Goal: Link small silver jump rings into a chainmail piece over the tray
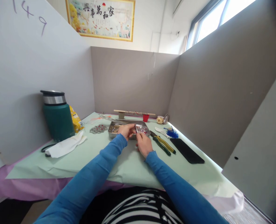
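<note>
Meeting over the near edge of the metal tray (112,136), the left hand (126,131) and the right hand (144,144) have their fingers curled nearly closed, pinching a thin piece (136,128) where the fingertips come together; it is too small to make out. Small bits (142,129) lie inside the tray, and a bundle of wires (111,119) reaches over its far left corner. Behind the tray, a stick (118,110) with beadlike bits along it spans a brown cup (121,115) and a red cup (145,118). Just left of the tray lies a heap of chain (98,129); well left of it are a green bottle (58,121), a yellow bag (75,119) and a white cloth (66,145). Right of the tray lie pliers (162,145), and farther right a blue tassel (172,133) and a black pad (187,151).
</note>
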A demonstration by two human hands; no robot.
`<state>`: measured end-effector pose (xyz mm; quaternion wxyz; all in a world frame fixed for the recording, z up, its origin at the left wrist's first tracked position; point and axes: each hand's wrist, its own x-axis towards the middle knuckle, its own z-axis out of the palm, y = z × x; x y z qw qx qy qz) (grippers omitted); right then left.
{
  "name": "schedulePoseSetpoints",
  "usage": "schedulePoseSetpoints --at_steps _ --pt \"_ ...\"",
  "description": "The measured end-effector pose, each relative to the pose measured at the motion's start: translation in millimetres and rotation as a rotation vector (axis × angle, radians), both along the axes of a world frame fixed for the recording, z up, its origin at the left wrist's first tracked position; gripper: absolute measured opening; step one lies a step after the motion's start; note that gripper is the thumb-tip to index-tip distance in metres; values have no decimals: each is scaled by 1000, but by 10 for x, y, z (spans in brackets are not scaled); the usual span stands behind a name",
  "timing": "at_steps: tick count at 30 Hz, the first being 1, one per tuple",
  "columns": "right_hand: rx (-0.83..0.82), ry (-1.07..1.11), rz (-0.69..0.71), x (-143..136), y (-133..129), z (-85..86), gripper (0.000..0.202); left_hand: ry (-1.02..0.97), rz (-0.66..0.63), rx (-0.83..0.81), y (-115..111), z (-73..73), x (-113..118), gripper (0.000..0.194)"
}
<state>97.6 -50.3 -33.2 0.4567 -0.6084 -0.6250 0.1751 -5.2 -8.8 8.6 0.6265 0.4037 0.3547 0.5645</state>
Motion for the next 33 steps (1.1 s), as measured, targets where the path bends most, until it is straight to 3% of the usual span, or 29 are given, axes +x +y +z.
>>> schedulePoseSetpoints --at_steps 13,33 --pt "-5 -80 -37 -7 8 -6 35 41 11 55 30 -28 -3 14" --pt "17 -126 -55 -29 12 -5 33 62 21 78 64 -62 -17 9"
